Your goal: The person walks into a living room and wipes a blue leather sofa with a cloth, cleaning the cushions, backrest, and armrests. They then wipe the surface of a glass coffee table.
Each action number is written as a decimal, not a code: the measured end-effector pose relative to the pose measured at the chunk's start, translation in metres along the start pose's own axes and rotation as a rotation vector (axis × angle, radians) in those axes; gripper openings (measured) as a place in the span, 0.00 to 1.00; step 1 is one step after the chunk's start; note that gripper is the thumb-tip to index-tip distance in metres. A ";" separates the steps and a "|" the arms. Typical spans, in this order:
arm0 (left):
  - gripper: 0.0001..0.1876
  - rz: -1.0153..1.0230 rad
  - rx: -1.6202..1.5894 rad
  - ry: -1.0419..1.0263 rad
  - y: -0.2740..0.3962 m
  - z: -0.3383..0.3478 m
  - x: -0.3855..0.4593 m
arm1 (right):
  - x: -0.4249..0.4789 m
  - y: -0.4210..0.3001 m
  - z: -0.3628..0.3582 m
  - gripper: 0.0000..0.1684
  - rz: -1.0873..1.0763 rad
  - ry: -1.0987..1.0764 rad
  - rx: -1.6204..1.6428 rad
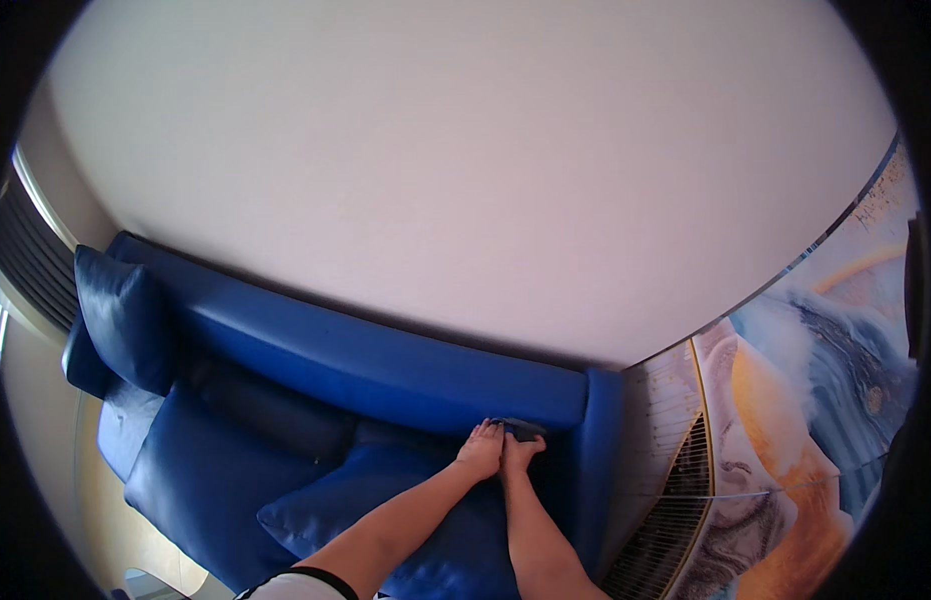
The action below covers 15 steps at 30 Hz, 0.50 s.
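Both my hands are side by side at the right end of a blue sofa [360, 337], where the backrest meets the seat. My left hand [482, 448] lies with its fingers stretched forward, touching the edge of a dark, folded item [519, 430], which looks like cloth. Around that item's near side my right hand [522, 451] is closed, thumb out to the right. Below my forearms rests a blue cushion [428, 510]. How far the fingers reach under the item is hidden.
Another blue cushion [124, 315] leans at the sofa's left end. A pale wall [465, 165] rises behind the backrest. On the right stands a wall panel with a marbled pattern [788, 420]. The sofa's right armrest [604, 442] borders my right side. Dark curtains [34, 240] hang at far left.
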<state>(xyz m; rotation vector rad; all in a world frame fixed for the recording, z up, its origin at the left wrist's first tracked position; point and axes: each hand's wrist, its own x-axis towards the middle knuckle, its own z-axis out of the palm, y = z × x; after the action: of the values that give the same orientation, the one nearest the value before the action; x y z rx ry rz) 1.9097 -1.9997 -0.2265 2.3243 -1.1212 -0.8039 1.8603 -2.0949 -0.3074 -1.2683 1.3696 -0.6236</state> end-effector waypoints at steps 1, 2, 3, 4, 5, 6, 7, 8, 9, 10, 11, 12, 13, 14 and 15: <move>0.25 -0.035 0.032 0.029 -0.010 -0.004 0.000 | -0.011 -0.003 0.018 0.46 0.054 0.015 -0.016; 0.22 -0.071 0.063 0.059 -0.022 -0.009 -0.001 | -0.022 -0.006 0.037 0.48 0.107 0.024 0.042; 0.18 -0.113 0.088 0.084 -0.036 -0.009 -0.006 | -0.043 -0.024 0.057 0.37 0.279 -0.007 0.353; 0.14 -0.155 0.150 0.249 -0.051 0.003 -0.010 | -0.057 -0.018 0.067 0.34 0.539 -0.056 0.815; 0.15 -0.280 0.168 0.207 -0.062 0.002 -0.012 | -0.070 -0.010 0.078 0.35 0.854 0.018 1.241; 0.15 -0.309 0.146 0.214 -0.053 -0.024 -0.023 | -0.069 0.022 0.081 0.36 1.236 0.083 1.843; 0.15 -0.294 0.278 0.217 -0.055 -0.038 -0.028 | -0.063 0.059 0.091 0.38 1.619 0.137 2.455; 0.14 -0.394 0.148 0.206 -0.057 -0.077 -0.048 | -0.077 0.055 0.115 0.36 1.570 0.052 2.104; 0.13 -0.396 0.205 0.263 -0.086 -0.077 -0.053 | -0.099 0.033 0.142 0.35 1.278 -0.196 1.476; 0.11 -0.421 0.127 0.372 -0.085 -0.103 -0.071 | -0.112 0.015 0.163 0.33 1.096 -0.344 0.993; 0.10 -0.433 0.055 0.520 -0.101 -0.113 -0.077 | -0.126 0.000 0.181 0.32 1.049 -0.405 0.807; 0.11 -0.478 -0.070 0.644 -0.124 -0.113 -0.082 | -0.143 -0.009 0.196 0.31 1.050 -0.454 0.721; 0.11 -0.539 -0.185 0.770 -0.143 -0.108 -0.083 | -0.156 -0.015 0.209 0.29 1.053 -0.481 0.680; 0.12 -0.543 -0.165 0.834 -0.159 -0.098 -0.083 | -0.166 -0.020 0.217 0.28 1.051 -0.493 0.664; 0.13 -0.556 -0.146 0.895 -0.160 -0.100 -0.086 | -0.173 -0.020 0.221 0.26 1.045 -0.499 0.650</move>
<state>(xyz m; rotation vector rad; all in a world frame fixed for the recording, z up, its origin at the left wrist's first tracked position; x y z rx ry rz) 2.0215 -1.8254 -0.2218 2.4435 -0.0349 0.0577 2.0381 -1.8786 -0.2820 -0.0751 1.0684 0.0212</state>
